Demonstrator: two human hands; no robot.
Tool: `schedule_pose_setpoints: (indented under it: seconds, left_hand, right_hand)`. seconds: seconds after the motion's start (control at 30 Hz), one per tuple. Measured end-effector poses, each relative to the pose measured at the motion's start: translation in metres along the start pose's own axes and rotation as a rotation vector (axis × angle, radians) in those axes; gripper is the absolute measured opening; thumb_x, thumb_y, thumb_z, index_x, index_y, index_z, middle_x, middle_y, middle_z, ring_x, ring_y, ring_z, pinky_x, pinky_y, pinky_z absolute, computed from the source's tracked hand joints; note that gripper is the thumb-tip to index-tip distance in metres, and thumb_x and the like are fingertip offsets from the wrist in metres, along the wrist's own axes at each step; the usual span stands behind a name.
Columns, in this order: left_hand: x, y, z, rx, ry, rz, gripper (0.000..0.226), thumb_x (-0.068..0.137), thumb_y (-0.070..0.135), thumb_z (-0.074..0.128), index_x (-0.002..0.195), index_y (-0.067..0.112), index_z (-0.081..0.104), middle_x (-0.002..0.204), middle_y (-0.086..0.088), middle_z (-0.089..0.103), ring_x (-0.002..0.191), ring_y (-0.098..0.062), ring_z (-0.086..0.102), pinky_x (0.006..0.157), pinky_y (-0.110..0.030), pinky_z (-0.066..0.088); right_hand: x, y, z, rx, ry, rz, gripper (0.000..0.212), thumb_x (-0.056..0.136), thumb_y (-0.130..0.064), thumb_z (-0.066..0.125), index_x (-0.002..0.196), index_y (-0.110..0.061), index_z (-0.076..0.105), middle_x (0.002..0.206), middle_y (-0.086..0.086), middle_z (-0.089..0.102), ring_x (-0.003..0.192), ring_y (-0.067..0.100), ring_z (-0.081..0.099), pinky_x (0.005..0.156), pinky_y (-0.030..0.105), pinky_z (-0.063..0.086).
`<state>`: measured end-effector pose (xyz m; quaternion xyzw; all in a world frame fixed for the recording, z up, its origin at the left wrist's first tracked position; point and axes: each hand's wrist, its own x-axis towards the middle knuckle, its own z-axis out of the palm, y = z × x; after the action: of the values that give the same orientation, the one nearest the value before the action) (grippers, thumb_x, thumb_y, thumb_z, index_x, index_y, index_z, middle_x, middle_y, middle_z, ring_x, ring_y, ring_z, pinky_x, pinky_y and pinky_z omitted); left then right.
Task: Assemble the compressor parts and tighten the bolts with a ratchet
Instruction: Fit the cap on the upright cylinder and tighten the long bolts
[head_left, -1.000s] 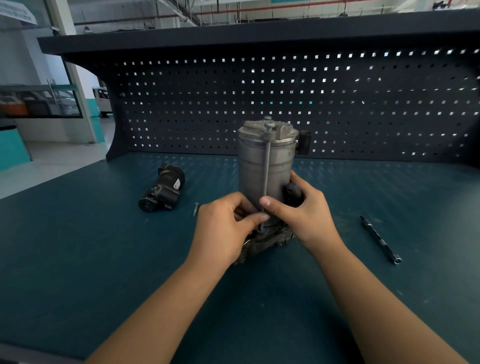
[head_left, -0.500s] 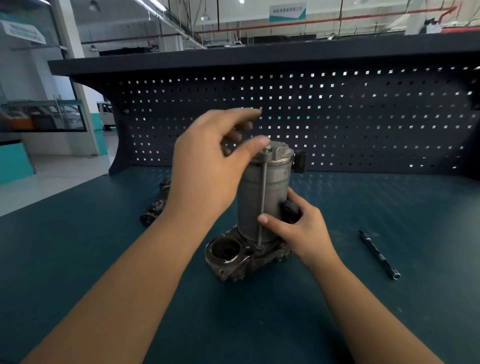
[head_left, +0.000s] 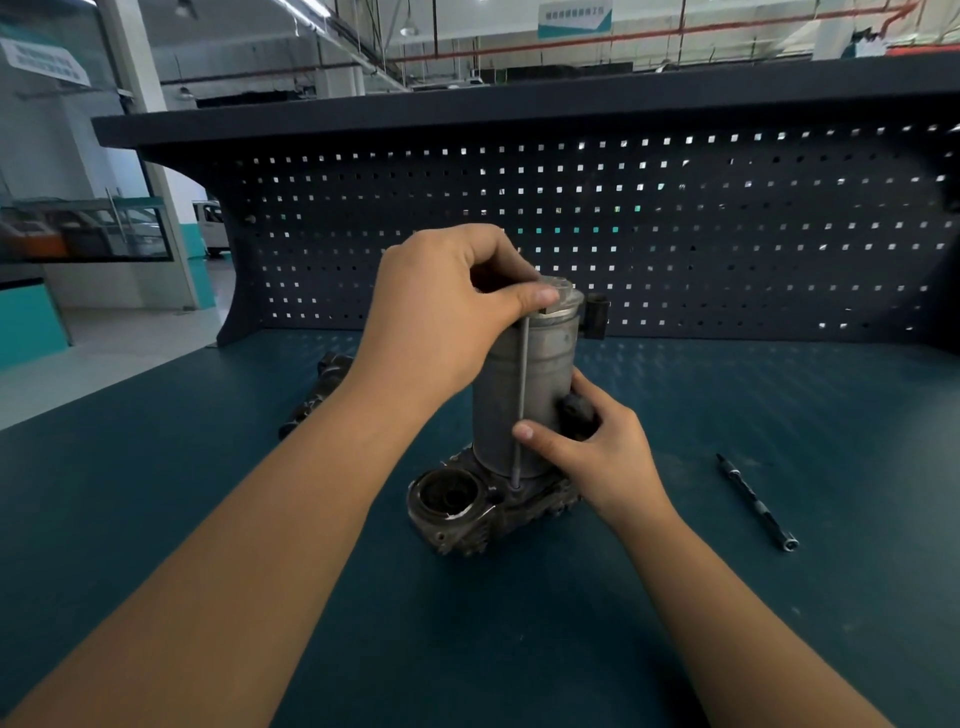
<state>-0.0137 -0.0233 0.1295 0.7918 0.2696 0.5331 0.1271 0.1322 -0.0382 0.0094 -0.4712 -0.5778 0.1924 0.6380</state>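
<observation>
Centrally on the teal bench (head_left: 779, 395) the compressor cylinder (head_left: 545, 364) stands upright on its cast base housing (head_left: 467, 519). A long bolt (head_left: 521, 384) runs down the cylinder's near side into the housing. The left hand (head_left: 441, 317) sits at the cylinder's top, thumb and fingers pinching the bolt's head. The right hand (head_left: 602, 457) wraps the cylinder's lower part, thumb against the bolt's shank. An extension bar (head_left: 753, 501) lies well apart to the right; a dark part (head_left: 322, 379) lies behind the left forearm.
</observation>
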Motion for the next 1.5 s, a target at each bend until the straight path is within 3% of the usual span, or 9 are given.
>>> schedule_pose_setpoints:
  seconds: [0.1, 0.23, 0.4, 0.5, 0.73, 0.93, 1.23, 1.33, 1.5]
  left_hand:
    - [0.001, -0.001, -0.002, 0.006, -0.017, 0.011, 0.01, 0.073, 0.027, 0.076, 0.07, 0.028, 0.067, 0.069, 0.017, 0.065, 0.069, 0.004, 0.061, 0.062, -0.006, 0.045]
    - [0.0, -0.002, -0.001, -0.019, -0.02, 0.013, 0.009, 0.076, 0.026, 0.075, 0.071, 0.027, 0.067, 0.07, 0.015, 0.067, 0.069, 0.002, 0.062, 0.065, -0.011, 0.049]
    - [-0.003, -0.004, 0.003, -0.076, -0.013, 0.015, 0.015, 0.077, 0.022, 0.074, 0.068, 0.025, 0.062, 0.073, 0.011, 0.067, 0.07, -0.002, 0.062, 0.067, -0.02, 0.052]
    - [-0.004, -0.006, 0.005, -0.118, -0.003, 0.014, 0.014, 0.077, 0.02, 0.074, 0.069, 0.022, 0.062, 0.074, 0.014, 0.067, 0.071, 0.0, 0.062, 0.069, -0.022, 0.053]
    - [-0.008, -0.007, 0.004, -0.063, 0.024, 0.082, 0.009, 0.078, 0.026, 0.072, 0.072, 0.025, 0.066, 0.078, 0.019, 0.066, 0.074, 0.005, 0.059, 0.062, -0.006, 0.043]
    - [-0.008, -0.01, 0.003, -0.056, 0.019, 0.082, 0.005, 0.083, 0.023, 0.068, 0.077, 0.024, 0.067, 0.078, 0.019, 0.065, 0.073, 0.007, 0.058, 0.061, -0.004, 0.04]
    - [0.001, -0.017, -0.017, -0.072, -0.177, 0.074, 0.029, 0.087, 0.014, 0.062, 0.087, 0.042, 0.065, 0.084, 0.028, 0.066, 0.087, 0.009, 0.06, 0.08, -0.015, 0.049]
    - [0.008, -0.016, -0.017, -0.079, -0.181, 0.064, 0.025, 0.086, 0.015, 0.063, 0.09, 0.039, 0.066, 0.082, 0.018, 0.069, 0.083, 0.007, 0.062, 0.08, -0.016, 0.049]
    - [0.013, -0.013, -0.016, -0.088, -0.18, 0.038, 0.01, 0.08, 0.023, 0.07, 0.077, 0.033, 0.071, 0.077, 0.02, 0.069, 0.075, 0.005, 0.064, 0.074, -0.017, 0.052]
  right_hand:
    - [0.0, -0.001, 0.002, 0.004, 0.01, 0.016, 0.067, 0.055, -0.047, 0.077, 0.119, -0.035, 0.058, 0.104, -0.014, 0.07, 0.102, 0.0, 0.063, 0.083, 0.02, 0.051]
    - [-0.001, -0.002, 0.003, 0.022, 0.019, 0.02, 0.063, 0.054, -0.047, 0.077, 0.114, -0.038, 0.059, 0.102, -0.013, 0.071, 0.1, 0.003, 0.064, 0.084, 0.025, 0.053]
    - [-0.001, -0.003, 0.002, 0.018, 0.022, 0.039, 0.076, 0.053, -0.049, 0.077, 0.123, -0.028, 0.059, 0.106, -0.009, 0.07, 0.103, 0.005, 0.064, 0.088, 0.033, 0.054]
    - [-0.002, -0.004, 0.001, 0.021, 0.015, 0.044, 0.075, 0.052, -0.05, 0.076, 0.121, -0.027, 0.059, 0.106, -0.007, 0.071, 0.102, 0.006, 0.064, 0.087, 0.033, 0.054]
    - [-0.001, -0.002, 0.0, 0.024, 0.001, 0.049, 0.062, 0.052, -0.05, 0.076, 0.11, -0.038, 0.06, 0.104, -0.007, 0.071, 0.1, 0.006, 0.065, 0.087, 0.034, 0.054]
    - [-0.001, -0.001, 0.0, 0.042, -0.004, 0.028, 0.05, 0.057, -0.045, 0.075, 0.105, -0.042, 0.058, 0.099, -0.02, 0.07, 0.096, -0.001, 0.065, 0.078, 0.017, 0.052]
    - [0.0, 0.003, 0.0, 0.077, -0.009, 0.029, 0.054, 0.061, -0.045, 0.073, 0.113, -0.034, 0.059, 0.105, -0.011, 0.071, 0.102, 0.004, 0.064, 0.084, 0.02, 0.052]
    - [0.0, 0.005, -0.001, 0.08, -0.008, 0.034, 0.056, 0.061, -0.045, 0.073, 0.114, -0.034, 0.06, 0.105, -0.013, 0.071, 0.101, 0.004, 0.065, 0.083, 0.021, 0.052]
    - [0.001, 0.004, -0.001, 0.084, -0.013, 0.041, 0.061, 0.059, -0.046, 0.074, 0.116, -0.032, 0.06, 0.106, -0.012, 0.071, 0.103, 0.005, 0.064, 0.086, 0.024, 0.052]
